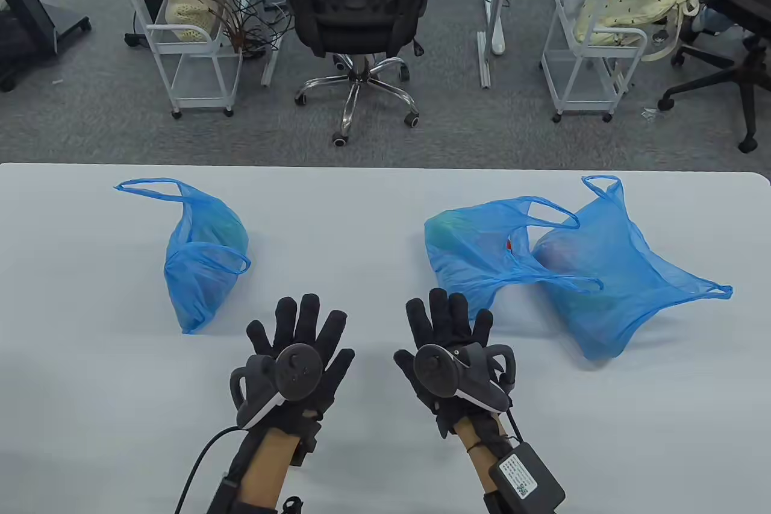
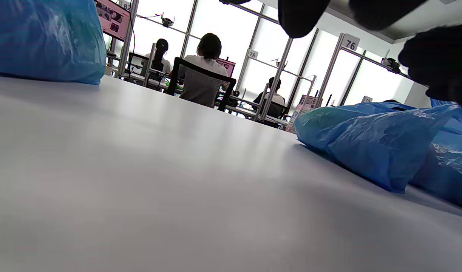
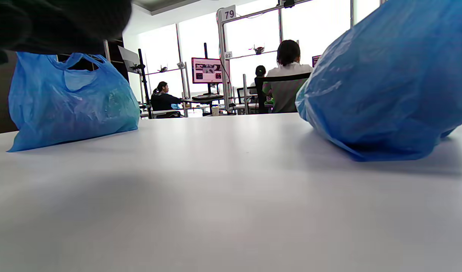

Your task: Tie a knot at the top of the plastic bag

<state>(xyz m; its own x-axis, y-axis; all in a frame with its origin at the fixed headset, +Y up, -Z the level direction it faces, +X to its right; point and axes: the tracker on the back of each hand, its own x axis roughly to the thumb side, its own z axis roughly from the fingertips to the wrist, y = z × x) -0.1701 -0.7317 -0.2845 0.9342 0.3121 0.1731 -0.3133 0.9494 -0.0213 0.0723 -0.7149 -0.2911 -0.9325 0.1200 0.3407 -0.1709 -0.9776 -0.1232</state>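
Three filled blue plastic bags lie on the white table [image 1: 373,225], all with loose, untied handles. One bag [image 1: 202,261] lies at the left, also in the left wrist view [image 2: 45,37] and right wrist view [image 3: 72,105]. A middle bag [image 1: 476,255] and a right bag [image 1: 608,291] overlap at the right; the middle one shows in the left wrist view [image 2: 366,139] and right wrist view [image 3: 389,83]. My left hand [image 1: 301,345] and right hand [image 1: 449,339] hover flat, fingers spread, empty, near the front. The right hand's fingertips are close to the middle bag.
Beyond the table's far edge stand an office chair [image 1: 355,14] with a seated person, two white carts [image 1: 187,38] [image 1: 596,50] and desks. A cable and a black box run along my forearms [image 1: 524,472].
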